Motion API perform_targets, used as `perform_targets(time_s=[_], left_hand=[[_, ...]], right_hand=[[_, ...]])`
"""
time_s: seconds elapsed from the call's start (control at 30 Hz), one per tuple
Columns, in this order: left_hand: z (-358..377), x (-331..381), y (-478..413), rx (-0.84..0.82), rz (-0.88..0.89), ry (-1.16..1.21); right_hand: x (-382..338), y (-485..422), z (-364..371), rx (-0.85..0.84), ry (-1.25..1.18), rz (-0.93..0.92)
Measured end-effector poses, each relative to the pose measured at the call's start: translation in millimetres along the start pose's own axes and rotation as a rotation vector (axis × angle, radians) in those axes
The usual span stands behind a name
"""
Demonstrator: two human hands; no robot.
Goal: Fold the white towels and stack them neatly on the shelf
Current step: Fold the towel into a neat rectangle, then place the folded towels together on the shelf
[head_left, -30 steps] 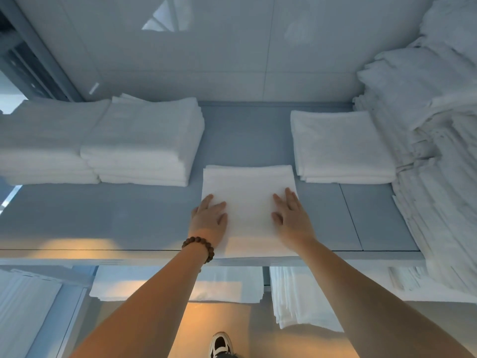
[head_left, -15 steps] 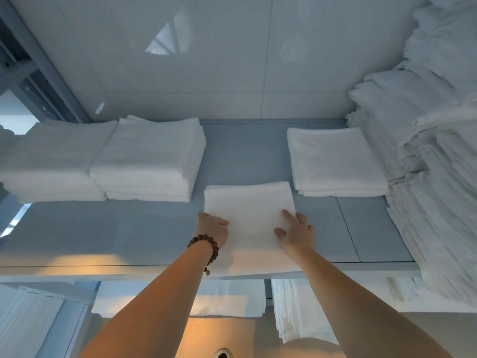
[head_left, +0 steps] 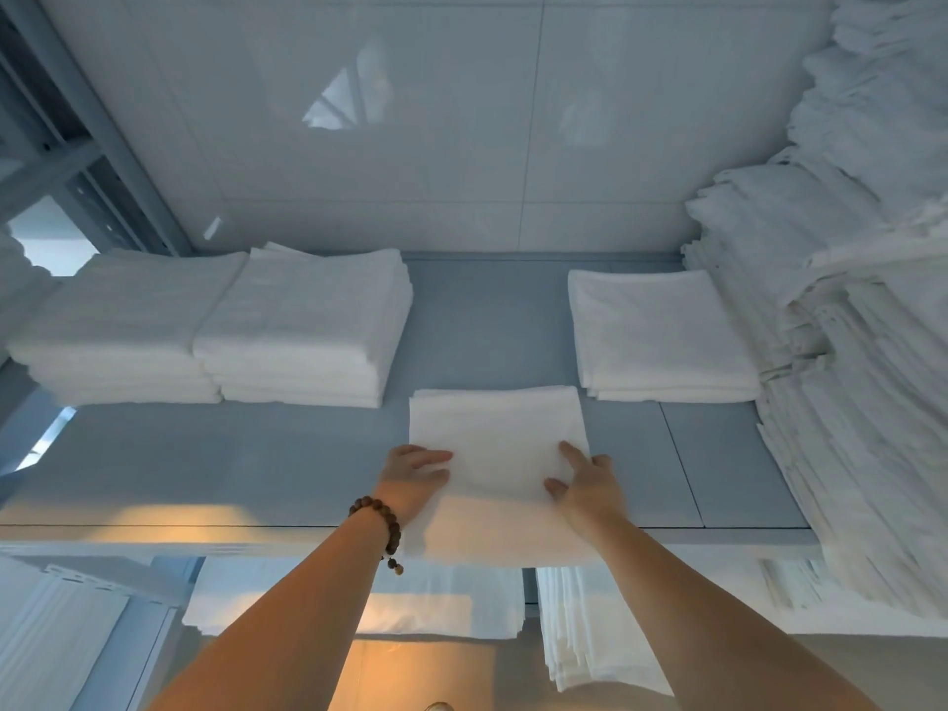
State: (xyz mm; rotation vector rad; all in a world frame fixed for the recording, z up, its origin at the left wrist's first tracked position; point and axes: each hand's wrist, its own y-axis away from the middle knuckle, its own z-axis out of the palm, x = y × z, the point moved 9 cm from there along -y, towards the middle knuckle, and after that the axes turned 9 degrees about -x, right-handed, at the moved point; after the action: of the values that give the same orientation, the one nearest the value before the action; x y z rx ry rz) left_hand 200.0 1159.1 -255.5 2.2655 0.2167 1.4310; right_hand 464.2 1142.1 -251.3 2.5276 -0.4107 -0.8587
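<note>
Noted left stack (head_left: 302, 320) undisturbed and left hand (head_left: 415, 474) drawn back from flat press to left edge of folded towel (head_left: 497, 428), lying mid-shelf (head_left: 256, 464) with near edge overhanging. Found right hand (head_left: 585, 484) likewise at right edge, finger and thumb on top; could not tell whether either grip had closed. Judged smoothing done, transfer to right stack (head_left: 662, 331) likely next.

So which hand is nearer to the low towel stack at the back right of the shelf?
Right. The right hand rests at the right edge of the folded towel, in front of that stack; the left hand is at its left edge, farther away.
</note>
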Motion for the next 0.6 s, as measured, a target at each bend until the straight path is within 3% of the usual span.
perform_targets(time_s=[0.27, 0.6], left_hand=[[-7, 8, 13, 0.008, 0.082, 0.173], [11, 17, 26, 0.074, 0.102, -0.127]], right_hand=[[8, -3, -5, -0.030, -0.140, -0.064], [18, 7, -9, -0.058, -0.135, -0.172]])
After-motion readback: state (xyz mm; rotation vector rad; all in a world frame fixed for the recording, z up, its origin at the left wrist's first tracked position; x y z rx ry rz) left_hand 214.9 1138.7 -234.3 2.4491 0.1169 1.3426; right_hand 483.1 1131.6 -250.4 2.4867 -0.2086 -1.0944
